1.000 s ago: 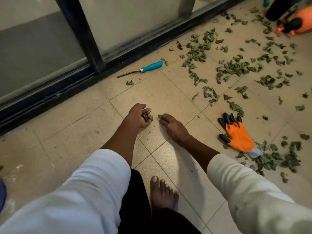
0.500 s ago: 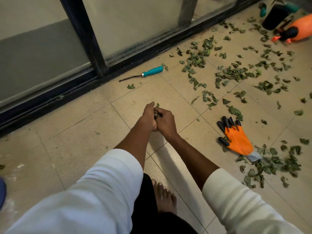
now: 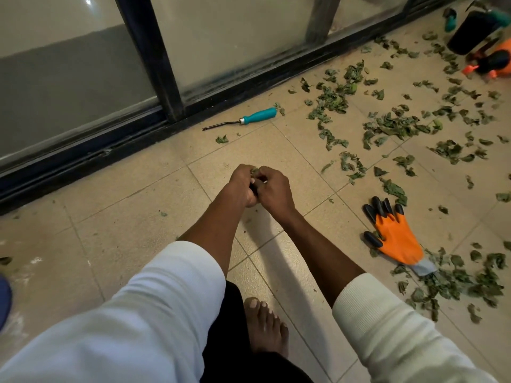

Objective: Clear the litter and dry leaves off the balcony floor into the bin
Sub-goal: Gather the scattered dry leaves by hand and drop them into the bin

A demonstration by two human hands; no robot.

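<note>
My left hand (image 3: 240, 186) and my right hand (image 3: 273, 189) meet above the beige tile floor (image 3: 124, 217) in the middle of the view. Both have curled fingers around a small bunch of green leaves (image 3: 253, 171) that peeks out between them. Dry green leaves (image 3: 392, 125) lie scattered over the tiles to the right and far right. Another heap of leaves (image 3: 464, 280) lies at the lower right. One single leaf (image 3: 221, 139) lies near the window track. No bin is in view.
An orange glove with black fingertips (image 3: 395, 236) lies on the tiles to the right. A teal-handled screwdriver (image 3: 243, 120) lies by the black window frame (image 3: 154, 64). A black pot (image 3: 470, 31) and an orange spray bottle (image 3: 495, 62) stand far right. My bare foot (image 3: 265, 327) is below.
My hands were apart on the floor, the right picking up a leaf; they have come together, lifted slightly, and now hold the leaves between them.
</note>
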